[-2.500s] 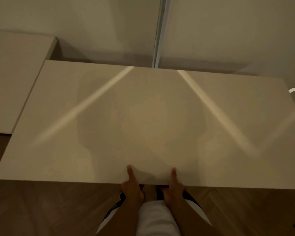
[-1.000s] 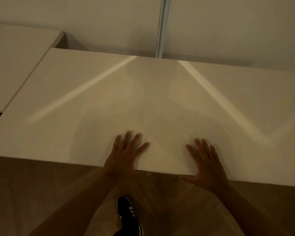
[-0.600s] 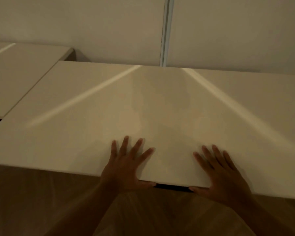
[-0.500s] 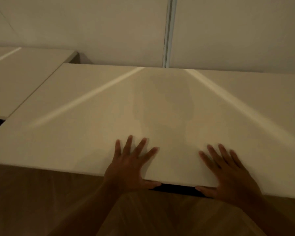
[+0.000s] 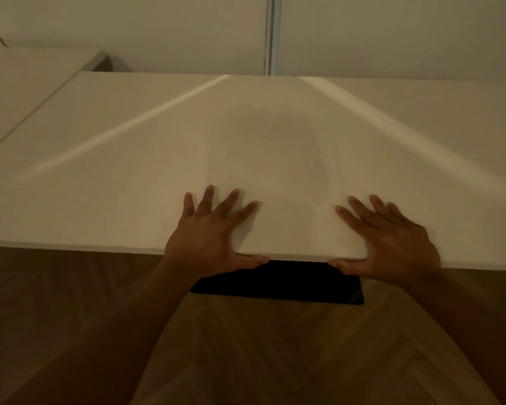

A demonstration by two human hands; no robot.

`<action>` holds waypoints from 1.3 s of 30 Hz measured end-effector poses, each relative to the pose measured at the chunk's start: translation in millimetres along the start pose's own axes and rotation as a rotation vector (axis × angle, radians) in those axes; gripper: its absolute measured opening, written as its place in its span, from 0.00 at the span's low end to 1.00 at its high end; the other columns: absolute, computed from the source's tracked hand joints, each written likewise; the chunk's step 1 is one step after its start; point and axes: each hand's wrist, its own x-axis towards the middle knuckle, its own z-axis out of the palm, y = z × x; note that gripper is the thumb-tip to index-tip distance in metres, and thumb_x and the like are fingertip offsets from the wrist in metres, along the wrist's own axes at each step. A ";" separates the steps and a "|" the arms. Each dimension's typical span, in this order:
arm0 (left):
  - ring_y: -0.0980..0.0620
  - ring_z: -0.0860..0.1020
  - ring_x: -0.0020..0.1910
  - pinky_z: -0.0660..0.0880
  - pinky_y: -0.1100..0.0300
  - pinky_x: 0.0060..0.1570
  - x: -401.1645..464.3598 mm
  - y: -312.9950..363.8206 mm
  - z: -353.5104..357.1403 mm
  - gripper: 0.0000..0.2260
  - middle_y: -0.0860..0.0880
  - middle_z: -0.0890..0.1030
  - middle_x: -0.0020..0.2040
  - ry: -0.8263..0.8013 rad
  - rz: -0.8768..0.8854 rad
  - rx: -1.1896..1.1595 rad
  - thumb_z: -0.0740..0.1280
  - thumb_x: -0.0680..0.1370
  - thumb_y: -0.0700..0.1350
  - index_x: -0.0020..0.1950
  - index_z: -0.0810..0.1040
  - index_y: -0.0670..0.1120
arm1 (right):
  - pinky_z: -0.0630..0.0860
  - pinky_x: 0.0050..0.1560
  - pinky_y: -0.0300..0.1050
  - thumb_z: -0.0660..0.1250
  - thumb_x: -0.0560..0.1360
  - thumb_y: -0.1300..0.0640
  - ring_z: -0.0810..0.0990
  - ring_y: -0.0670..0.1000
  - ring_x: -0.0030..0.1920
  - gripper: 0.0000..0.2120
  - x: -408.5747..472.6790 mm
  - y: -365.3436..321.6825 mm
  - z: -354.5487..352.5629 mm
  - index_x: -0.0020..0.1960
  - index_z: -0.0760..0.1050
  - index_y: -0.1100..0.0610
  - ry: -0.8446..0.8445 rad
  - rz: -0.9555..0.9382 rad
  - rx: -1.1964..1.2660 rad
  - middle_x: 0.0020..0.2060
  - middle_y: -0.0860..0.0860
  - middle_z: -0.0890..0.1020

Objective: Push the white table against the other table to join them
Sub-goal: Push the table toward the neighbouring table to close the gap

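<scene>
The white table [image 5: 129, 171] fills the middle of the view, its near edge running across in front of me. My left hand [image 5: 211, 232] lies flat on its top at the near edge, fingers spread, thumb hooked against the edge. My right hand [image 5: 392, 241] lies the same way a little to the right. The other white table [image 5: 27, 83] stands at the far left, its long edge right beside the white table's left edge with only a thin line between them.
A pale wall [image 5: 158, 30] with a vertical grey strip [image 5: 272, 33] runs close behind both tables. A black flat base [image 5: 278, 282] shows under the near edge between my hands. Wooden herringbone floor [image 5: 275, 361] lies below me.
My hands went from gripping the near edge with thumbs up to lying flat with spread fingers. The table slid away toward the wall, and the black base came into view under its edge.
</scene>
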 end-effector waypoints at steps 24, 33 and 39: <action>0.39 0.48 0.82 0.44 0.31 0.77 14.9 -16.1 10.9 0.45 0.56 0.51 0.83 0.085 0.022 -0.002 0.49 0.66 0.86 0.78 0.40 0.72 | 0.69 0.69 0.61 0.52 0.65 0.18 0.66 0.60 0.74 0.48 12.8 0.2 3.9 0.76 0.64 0.45 0.015 0.007 -0.002 0.74 0.50 0.68; 0.39 0.44 0.82 0.40 0.32 0.77 36.5 2.1 12.9 0.46 0.55 0.49 0.84 0.064 -0.011 -0.021 0.46 0.66 0.86 0.80 0.41 0.69 | 0.66 0.72 0.59 0.46 0.63 0.18 0.64 0.58 0.75 0.49 29.3 25.2 -4.4 0.76 0.62 0.44 -0.057 0.018 -0.027 0.75 0.48 0.65; 0.39 0.44 0.82 0.39 0.33 0.77 39.7 -6.1 12.3 0.46 0.55 0.48 0.84 0.049 -0.001 -0.009 0.46 0.66 0.86 0.80 0.39 0.69 | 0.60 0.72 0.54 0.48 0.63 0.18 0.64 0.56 0.75 0.49 34.2 21.6 -5.0 0.77 0.60 0.43 -0.055 0.046 -0.036 0.75 0.45 0.64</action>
